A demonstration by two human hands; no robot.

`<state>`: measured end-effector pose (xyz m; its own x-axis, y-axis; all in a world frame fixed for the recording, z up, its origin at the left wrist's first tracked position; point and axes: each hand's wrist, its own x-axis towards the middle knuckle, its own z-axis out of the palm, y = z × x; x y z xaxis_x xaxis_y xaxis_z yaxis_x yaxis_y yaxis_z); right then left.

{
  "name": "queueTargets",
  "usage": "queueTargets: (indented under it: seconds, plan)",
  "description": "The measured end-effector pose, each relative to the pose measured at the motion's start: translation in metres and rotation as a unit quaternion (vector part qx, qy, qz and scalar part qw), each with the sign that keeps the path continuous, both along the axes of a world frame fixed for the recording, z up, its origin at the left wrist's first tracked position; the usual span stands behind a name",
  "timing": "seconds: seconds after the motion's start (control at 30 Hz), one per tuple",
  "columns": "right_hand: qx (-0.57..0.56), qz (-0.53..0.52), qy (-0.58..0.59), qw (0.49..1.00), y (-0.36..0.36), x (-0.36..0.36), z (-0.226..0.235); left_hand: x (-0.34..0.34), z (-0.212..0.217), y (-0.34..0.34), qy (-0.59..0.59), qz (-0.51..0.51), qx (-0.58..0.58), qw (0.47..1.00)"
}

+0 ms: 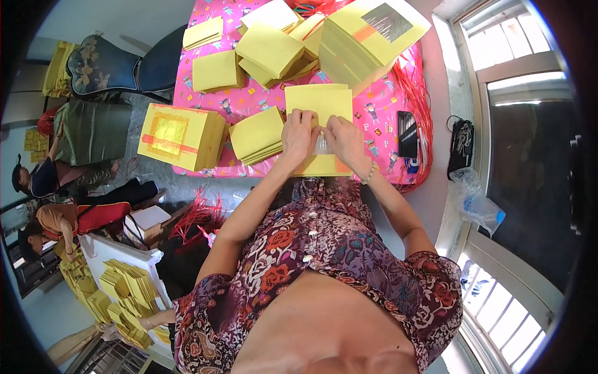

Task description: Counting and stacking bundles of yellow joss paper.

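At the table's near edge lies a stack of yellow paper sheets (321, 100), with a shiny silver patch showing between my hands and an orange mark lower down. My left hand (300, 134) has its fingers bent and closed on the sheets. Beside it, my right hand (344, 142) pinches the same paper, thumb and fingers pressed together; a beaded bracelet circles that wrist. Just left of my hands a smaller yellow stack (258, 134) sits fanned and slightly tilted. The fingertips partly cover what they grip.
A pink patterned cloth covers the table (374, 121). Beyond my hands stand a tall yellow paper block (349, 47) and several loose stacks; another block (171, 137) is at left. Red strands (414, 100) and a phone (408, 134) lie right. Two people work at far left.
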<state>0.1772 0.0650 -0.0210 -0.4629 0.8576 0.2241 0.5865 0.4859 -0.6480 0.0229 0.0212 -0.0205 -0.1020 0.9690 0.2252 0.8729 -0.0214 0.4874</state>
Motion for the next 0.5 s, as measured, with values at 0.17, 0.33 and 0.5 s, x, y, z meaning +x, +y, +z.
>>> queueTargets:
  seconds: [0.17, 0.33, 0.5]
  plan:
    - [-0.047, -0.006, 0.036, 0.998, -0.003, 0.003, -0.015, 0.000, -0.008, -0.002, 0.010, -0.001, 0.019, 1.000]
    - [-0.067, -0.007, 0.037, 0.997, -0.003, 0.003, -0.015, -0.001, -0.011, -0.005, 0.015, -0.002, 0.039, 0.999]
    - [-0.027, 0.000, 0.024, 0.999, -0.003, 0.005, -0.015, -0.014, -0.005, -0.011, -0.050, -0.034, 0.056, 0.997]
